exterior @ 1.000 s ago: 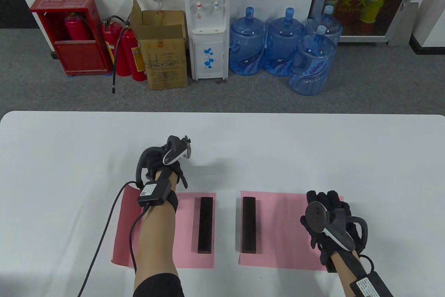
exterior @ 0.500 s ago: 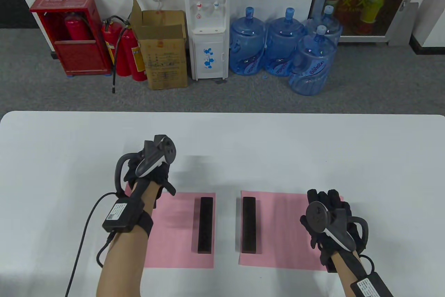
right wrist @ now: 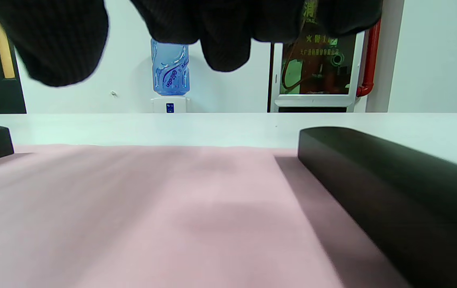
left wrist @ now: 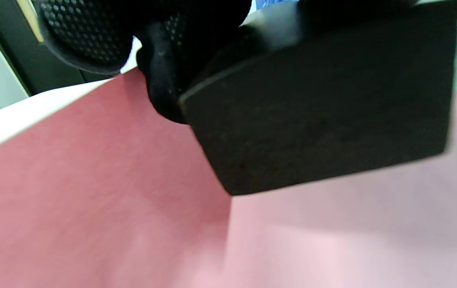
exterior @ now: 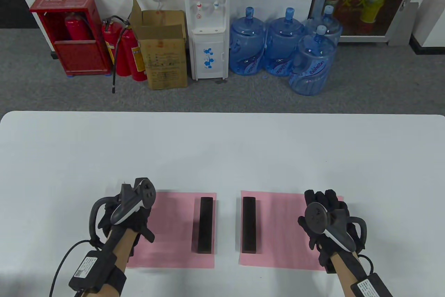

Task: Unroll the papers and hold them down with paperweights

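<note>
Landmark: the dark rectangular bar weight (exterior: 205, 224) on the inner edge of the left pink paper sheet (exterior: 174, 231). I place everything else from it.

Left hand: my left hand (exterior: 130, 213) has dropped from beyond the sheet's far corner, where it was a second ago, to the sheet's outer edge, well to the left of the bar weight. In the left wrist view its fingers (left wrist: 164, 92) grip a dark block paperweight (left wrist: 320, 108) close over the pink paper. Blur keeps me from saying whether the block touches it yet.

Right hand: my right hand (exterior: 328, 222) has not shifted, well to the right of the bar weight and over the outer edge of the right pink paper sheet (exterior: 281, 231). Its fingers (right wrist: 224, 44) hang loose and extended, holding nothing that I can see.

Papers: both sheets lie flat on the white table (exterior: 222, 144), side by side to the left and right of the bar weight.

Other weights: a second dark bar (exterior: 249, 224) sits just right of the bar weight, on the right sheet's inner edge. The right wrist view shows a third dark bar (right wrist: 392, 200) along that sheet's outer edge, below my right hand.

Meaning: I judge the right sheet secured at both edges, and the left sheet one weight short. The block coming down at its outer edge looks like the closing step.

Risk: if I set the block askew, the free edge may curl back.
</note>
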A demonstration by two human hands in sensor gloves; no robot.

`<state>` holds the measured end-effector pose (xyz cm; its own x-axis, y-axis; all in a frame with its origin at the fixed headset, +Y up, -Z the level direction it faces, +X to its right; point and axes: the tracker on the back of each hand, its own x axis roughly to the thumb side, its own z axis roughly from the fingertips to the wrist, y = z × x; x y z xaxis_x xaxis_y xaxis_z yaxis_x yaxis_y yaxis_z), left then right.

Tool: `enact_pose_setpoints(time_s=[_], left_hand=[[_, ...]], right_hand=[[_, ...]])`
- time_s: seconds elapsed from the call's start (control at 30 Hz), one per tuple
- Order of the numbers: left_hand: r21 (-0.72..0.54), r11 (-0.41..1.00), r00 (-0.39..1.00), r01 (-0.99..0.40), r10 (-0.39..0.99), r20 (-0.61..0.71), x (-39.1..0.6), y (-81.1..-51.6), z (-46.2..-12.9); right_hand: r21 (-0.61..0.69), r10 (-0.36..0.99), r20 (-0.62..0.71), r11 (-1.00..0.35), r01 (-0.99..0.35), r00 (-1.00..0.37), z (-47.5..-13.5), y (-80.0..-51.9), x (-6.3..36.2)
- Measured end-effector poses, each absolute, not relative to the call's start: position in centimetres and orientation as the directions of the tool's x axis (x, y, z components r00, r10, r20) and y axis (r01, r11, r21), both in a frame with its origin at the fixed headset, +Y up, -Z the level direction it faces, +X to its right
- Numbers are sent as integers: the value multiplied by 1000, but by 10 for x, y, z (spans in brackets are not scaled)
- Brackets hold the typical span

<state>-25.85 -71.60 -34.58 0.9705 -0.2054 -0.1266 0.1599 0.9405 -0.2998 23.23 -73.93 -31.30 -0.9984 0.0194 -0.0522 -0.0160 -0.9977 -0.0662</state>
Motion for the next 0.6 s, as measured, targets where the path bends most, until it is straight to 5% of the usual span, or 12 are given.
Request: enact_pose_setpoints(time_s=[0.6], left_hand=[[-448,865,929,225,-330,-171,-292,-758,-337]], right_hand=[[7,22,-80,-1000,-23,-997,-316,-746,238]])
